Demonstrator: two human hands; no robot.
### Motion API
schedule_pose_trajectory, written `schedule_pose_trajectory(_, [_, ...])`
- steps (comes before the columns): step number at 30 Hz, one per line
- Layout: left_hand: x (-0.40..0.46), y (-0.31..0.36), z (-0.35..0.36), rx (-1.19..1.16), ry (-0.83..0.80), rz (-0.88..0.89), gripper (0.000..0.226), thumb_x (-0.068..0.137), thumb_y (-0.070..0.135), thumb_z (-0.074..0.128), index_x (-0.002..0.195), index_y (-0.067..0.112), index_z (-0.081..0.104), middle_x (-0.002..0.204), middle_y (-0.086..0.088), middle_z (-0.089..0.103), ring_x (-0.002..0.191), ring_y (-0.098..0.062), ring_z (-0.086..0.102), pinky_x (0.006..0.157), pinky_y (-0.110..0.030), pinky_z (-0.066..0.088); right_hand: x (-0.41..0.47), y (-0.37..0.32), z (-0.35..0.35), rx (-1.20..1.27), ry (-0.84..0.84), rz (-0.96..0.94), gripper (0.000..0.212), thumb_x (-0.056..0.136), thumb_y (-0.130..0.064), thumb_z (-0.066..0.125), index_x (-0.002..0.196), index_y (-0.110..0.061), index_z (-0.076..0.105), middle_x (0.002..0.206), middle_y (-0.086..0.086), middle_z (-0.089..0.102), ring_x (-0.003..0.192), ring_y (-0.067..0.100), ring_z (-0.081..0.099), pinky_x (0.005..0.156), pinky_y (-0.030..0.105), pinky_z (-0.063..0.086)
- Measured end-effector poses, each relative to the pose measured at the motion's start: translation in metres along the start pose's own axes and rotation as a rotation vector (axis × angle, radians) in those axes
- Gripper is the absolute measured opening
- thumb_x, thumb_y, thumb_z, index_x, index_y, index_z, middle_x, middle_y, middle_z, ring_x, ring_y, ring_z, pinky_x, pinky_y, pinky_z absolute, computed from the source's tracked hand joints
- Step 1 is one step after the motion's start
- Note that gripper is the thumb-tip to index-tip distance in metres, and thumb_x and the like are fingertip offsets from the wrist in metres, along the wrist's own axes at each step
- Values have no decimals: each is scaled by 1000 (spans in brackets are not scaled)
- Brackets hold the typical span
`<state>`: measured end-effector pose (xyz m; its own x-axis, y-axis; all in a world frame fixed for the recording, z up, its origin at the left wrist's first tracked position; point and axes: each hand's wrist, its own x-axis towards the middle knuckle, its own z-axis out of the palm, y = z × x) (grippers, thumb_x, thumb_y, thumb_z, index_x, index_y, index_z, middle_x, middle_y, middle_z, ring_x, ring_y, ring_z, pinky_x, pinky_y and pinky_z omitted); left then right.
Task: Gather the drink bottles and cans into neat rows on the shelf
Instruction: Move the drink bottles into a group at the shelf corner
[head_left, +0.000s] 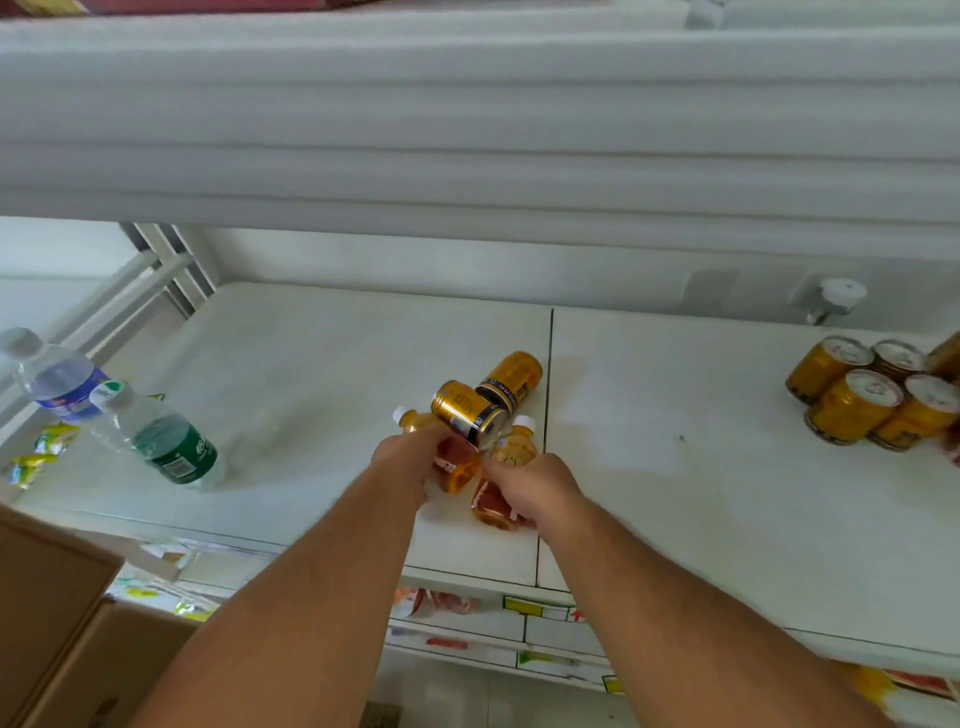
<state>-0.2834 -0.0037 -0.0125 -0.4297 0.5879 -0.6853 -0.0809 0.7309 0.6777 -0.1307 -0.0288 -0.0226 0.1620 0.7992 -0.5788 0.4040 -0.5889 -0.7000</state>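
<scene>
We have our left hand (410, 457) gripping an amber tea bottle (457, 467) and our right hand (524, 486) gripping its twin (498, 506), a gold can (467, 413) tilted between them at mid-shelf (675, 519). Cans: rigid, smooth, likely slippery; take them round the body. Bare shelf lies right toward the stacked cans (872, 395); the front edge is near.

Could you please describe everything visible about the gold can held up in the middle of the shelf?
The gold metal can with a dark band is tilted on its side, silver end toward the camera, raised above two amber bottles. The left hand appears to grip it from below; the contact is partly hidden. A similar gold can lies just behind it.
</scene>
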Motion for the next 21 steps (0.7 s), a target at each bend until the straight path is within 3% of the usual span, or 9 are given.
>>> schedule_pose_trajectory(4, [11, -4, 10, -64, -71, -43, 52, 62, 33, 78, 106, 12, 62, 93, -13, 72, 77, -27, 73, 77, -44, 60, -5, 8, -10, 47, 2, 22, 54, 70, -51, 75, 106, -16, 58, 95, 4, 68, 84, 20, 69, 80, 39, 61])
schedule_pose_trajectory(8, [-5, -6, 6, -17, 2, -21, 61, 51, 38, 79, 103, 14, 59, 96, -11, 68, 81, -26, 71, 75, -40, 60, -5, 8, -24, 55, 0, 11, 46, 68, -46, 76, 98, -17, 58, 92, 4, 69, 83, 19, 70, 81, 40, 61])
schedule_pose_trajectory(11, [-21, -9, -1, 24, 109, 68, 67, 60, 41, 80, 109, 8, 49, 93, -12, 64, 83, -25, 67, 66, -35, 56, -12, 8, -36, 83, -19, -21, 47, 67, -46, 77, 98, -16, 57, 94, 5, 70, 84, 20, 71, 82, 41, 61])
schedule_pose_trajectory(13, [-35, -12, -7, 36, 131, 139, 72, 60, 43, 80, 114, 9, 47, 96, -11, 65, 84, -25, 68, 68, -38, 57, -21, 9, -47, 107, -39, -49, 50, 68, -45, 77, 103, -14, 59, 96, 6, 70, 84, 20, 71, 82, 40, 61])
schedule_pose_trajectory(17, [-75, -27, -14, 9, -37, 309, 50, 70, 39, 81, 107, 13, 60, 101, -13, 69, 89, -26, 69, 80, -41, 58, -51, 18, -77, 132, -72, -136, 45, 73, -41, 77, 105, -13, 61, 99, 7, 71, 87, 20, 71, 81, 39, 60])
schedule_pose_trajectory(21, [-142, -45, -3, -47, -247, 409, 55, 77, 32, 81, 122, 19, 50, 107, -13, 66, 92, -29, 71, 71, -42, 61, -89, 37, -114, 170, -98, -237, 41, 80, -32, 77, 111, -16, 56, 103, 5, 66, 87, 16, 66, 70, 31, 53])
